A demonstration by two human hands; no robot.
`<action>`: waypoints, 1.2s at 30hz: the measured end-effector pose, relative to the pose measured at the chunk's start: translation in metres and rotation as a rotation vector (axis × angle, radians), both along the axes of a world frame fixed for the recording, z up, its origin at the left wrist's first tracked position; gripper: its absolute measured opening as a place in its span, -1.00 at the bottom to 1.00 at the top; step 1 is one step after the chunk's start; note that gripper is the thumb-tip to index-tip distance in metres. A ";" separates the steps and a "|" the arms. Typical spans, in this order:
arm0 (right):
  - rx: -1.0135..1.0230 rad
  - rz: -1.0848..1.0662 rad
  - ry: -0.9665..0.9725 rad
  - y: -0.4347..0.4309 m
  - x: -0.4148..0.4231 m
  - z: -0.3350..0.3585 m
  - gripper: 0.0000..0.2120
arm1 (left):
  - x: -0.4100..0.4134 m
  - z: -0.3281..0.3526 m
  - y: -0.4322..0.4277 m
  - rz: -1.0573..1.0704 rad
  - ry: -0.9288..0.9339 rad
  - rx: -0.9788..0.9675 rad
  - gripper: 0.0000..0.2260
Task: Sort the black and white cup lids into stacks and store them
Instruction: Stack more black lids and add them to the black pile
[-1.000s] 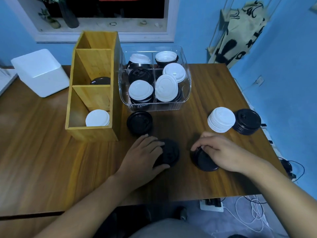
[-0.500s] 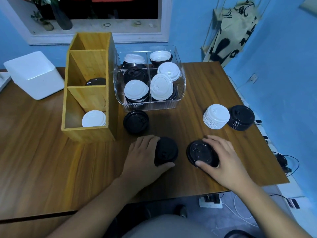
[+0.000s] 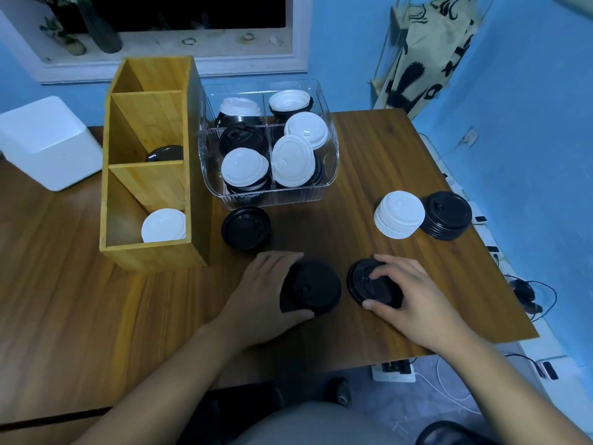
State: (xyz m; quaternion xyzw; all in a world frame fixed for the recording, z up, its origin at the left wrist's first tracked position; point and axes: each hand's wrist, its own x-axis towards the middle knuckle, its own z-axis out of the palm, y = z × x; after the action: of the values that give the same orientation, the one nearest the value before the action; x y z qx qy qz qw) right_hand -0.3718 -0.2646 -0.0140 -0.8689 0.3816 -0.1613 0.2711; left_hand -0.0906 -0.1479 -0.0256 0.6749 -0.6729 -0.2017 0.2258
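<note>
My left hand grips a stack of black lids on the wooden table. My right hand holds another black lid pile just to its right. A third black stack sits in front of the clear bin, which holds mixed black and white lids. At the right stand a white stack and a black stack side by side. The wooden organizer has a white lid in its near slot and a black lid in the middle slot.
A white box stands at the far left of the table. The table's right edge is close behind the two sorted stacks, with cables and a power strip on the floor below. A patterned cloth hangs on the blue wall.
My right hand has slid back off its black lid, so more of the lid shows. The left hand stays on its stack. The camera view shifted slightly.
</note>
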 end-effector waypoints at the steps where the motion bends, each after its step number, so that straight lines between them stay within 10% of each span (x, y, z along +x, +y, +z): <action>1: 0.007 -0.027 -0.022 0.000 0.001 0.004 -0.55 | 0.000 -0.002 0.002 0.005 0.024 -0.002 -0.18; 36: -0.048 0.281 0.094 0.016 0.060 -0.001 -0.37 | 0.000 -0.024 0.007 -0.059 -0.048 -0.172 -0.31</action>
State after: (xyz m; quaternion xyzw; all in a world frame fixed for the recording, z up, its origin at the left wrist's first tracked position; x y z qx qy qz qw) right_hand -0.3116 -0.2481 -0.0149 -0.9266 0.2643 -0.0901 0.2521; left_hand -0.0903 -0.1412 -0.0492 0.6376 -0.7127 -0.1335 0.2604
